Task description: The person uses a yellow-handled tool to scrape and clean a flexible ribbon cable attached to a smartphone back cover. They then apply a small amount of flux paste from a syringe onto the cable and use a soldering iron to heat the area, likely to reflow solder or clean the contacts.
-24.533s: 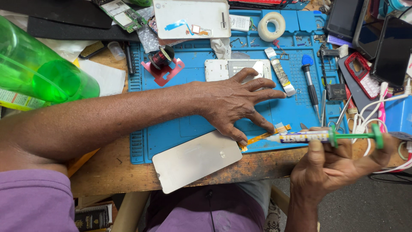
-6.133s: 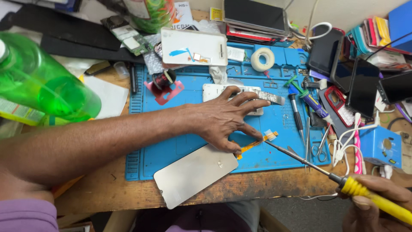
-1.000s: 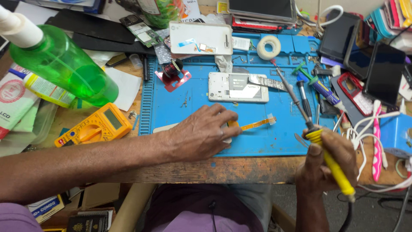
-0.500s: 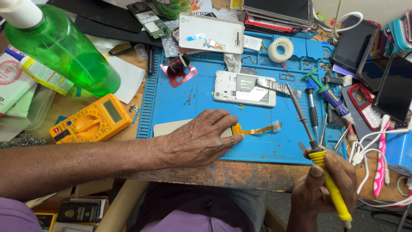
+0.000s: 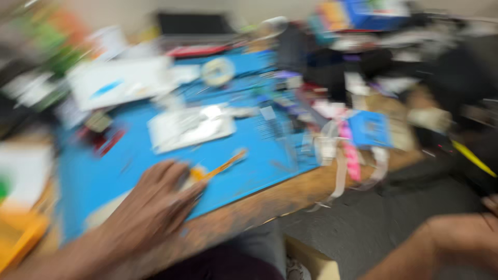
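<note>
Head view, heavily motion-blurred. Left hand (image 5: 155,205) lies palm down on the blue mat (image 5: 244,166) at the near edge of the wooden bench (image 5: 259,205), pressing a pale flat panel (image 5: 104,212) that shows only at its left side; the fingers (image 5: 181,179) are spread flat upon it rather than closed around it. An orange flex strip (image 5: 225,165) runs out from under the fingertips, up and to the right across the mat. Farther back on the mat lies a white opened phone body (image 5: 189,127), well apart from the hand, with a roll of tape (image 5: 218,71) behind it. Right hand (image 5: 490,207) is cut off at the right edge of the frame, off the bench; whether its fingers are open or closed cannot be told. A yellow-handled tool (image 5: 472,158) appears just above it, though contact is not visible. A yellow meter (image 5: 18,238) sits at lower left.
</note>
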